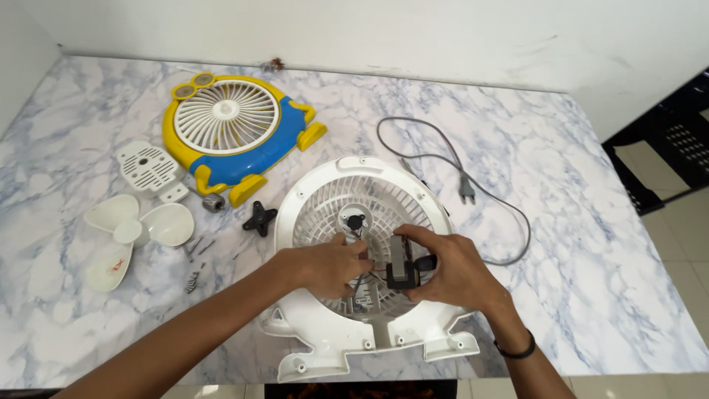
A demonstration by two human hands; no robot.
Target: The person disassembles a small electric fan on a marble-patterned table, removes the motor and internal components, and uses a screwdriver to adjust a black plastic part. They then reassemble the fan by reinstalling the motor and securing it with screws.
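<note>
A white fan housing (pixel 325 199) with a round grille lies flat near the table's front edge. Over its centre, my right hand (pixel 450 270) grips a small grey and black motor (pixel 401 262) with thin wires trailing from it. My left hand (pixel 329 267) rests on the grille beside the motor, fingers closed around a small part next to the wires; what it pinches is hidden. A grey power cord (pixel 473 174) with a plug runs from the housing to the right.
A yellow and blue front cover (pixel 233 129) lies at the back left. Nearby sit a white fan blade (pixel 129 233), a white perforated plate (pixel 148 166), a black knob (pixel 260 219), a small metal part (pixel 213 203) and loose screws (pixel 196 258). The marble table (pixel 591 244) ends at right.
</note>
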